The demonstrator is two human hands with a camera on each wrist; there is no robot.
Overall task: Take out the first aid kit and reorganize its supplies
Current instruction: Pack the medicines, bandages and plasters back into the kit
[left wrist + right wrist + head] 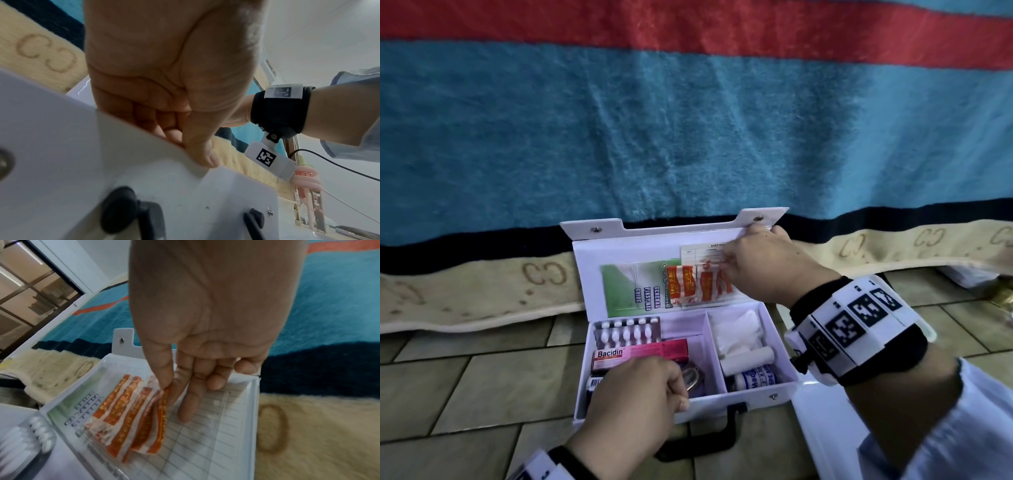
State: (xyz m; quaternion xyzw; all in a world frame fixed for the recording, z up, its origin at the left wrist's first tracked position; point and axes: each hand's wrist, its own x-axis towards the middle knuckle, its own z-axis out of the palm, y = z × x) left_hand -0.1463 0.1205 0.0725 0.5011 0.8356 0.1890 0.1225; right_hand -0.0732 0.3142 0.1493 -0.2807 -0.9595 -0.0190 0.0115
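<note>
The white first aid kit point(722, 404) stands open on the tiled floor, its lid point(619, 253) leaning back against a blanket. My right hand point(724, 260) reaches into the lid. Its thumb and forefinger pinch the orange plaster packets point(131, 421) at their top edge, over a printed checklist sheet point(216, 434). My left hand point(681, 394) grips the kit's front wall point(61, 146), thumb outside and fingers curled inside. The left compartment holds a pill blister pack point(626, 330) and a pink Bacidin box point(640, 354). Gauze point(739, 329) and bandage rolls point(748, 358) lie in the right one.
A blue and red striped blanket point(688, 120) with a beige border hangs right behind the lid. A green first aid guide point(633, 284) sits in the lid's left half. A white glossy object point(825, 428) lies right of the kit. The black carry handle point(729, 431) sticks out in front.
</note>
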